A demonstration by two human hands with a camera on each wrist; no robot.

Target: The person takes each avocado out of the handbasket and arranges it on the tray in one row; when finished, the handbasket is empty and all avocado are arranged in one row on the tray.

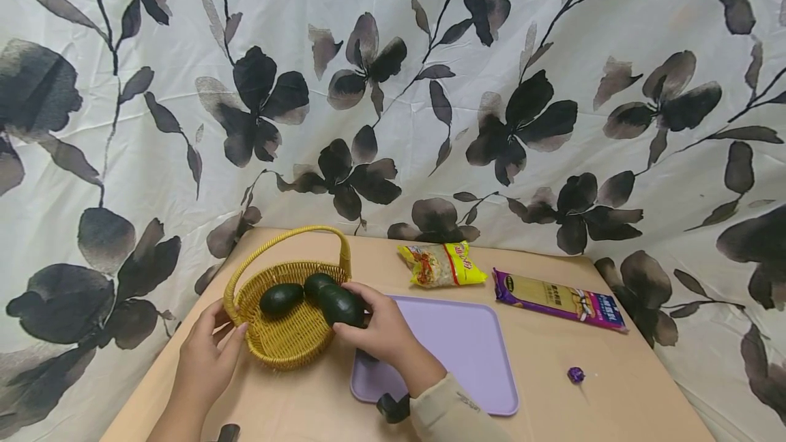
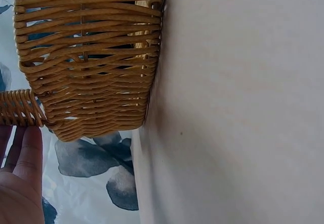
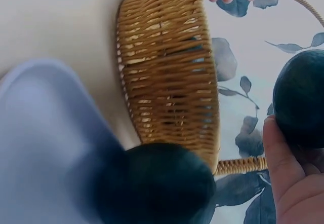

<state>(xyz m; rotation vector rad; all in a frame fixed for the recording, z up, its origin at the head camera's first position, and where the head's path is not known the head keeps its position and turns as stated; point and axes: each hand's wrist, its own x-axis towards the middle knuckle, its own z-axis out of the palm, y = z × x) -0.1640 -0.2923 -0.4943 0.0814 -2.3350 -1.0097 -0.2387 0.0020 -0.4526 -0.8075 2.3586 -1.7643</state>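
Observation:
A golden wicker basket [image 1: 288, 353] with an arched handle [image 1: 293, 232] stands on the left of the table. My left hand [image 1: 209, 357] grips the near-left foot of the handle, its thumb on the inner side. Two dark green avocados [image 1: 281, 301] lie inside the basket, one partly covered. In my right hand [image 1: 387, 333] a third avocado [image 1: 341, 305] is held over the basket's right rim, thumb and fingers around its right end. The right wrist view shows this avocado [image 3: 304, 97] above another dark rounded thing [image 3: 157, 188] that overlaps the tray; my right hand mostly hides it in the head view.
A lilac tray [image 1: 454, 353] lies right of the basket, under my right forearm. Behind it is a yellow snack bag [image 1: 442, 264]. Farther right lie a long purple-edged packet [image 1: 559, 300] and a small purple-wrapped candy [image 1: 576, 375]. A floral cloth [image 1: 430, 121] hangs behind the table.

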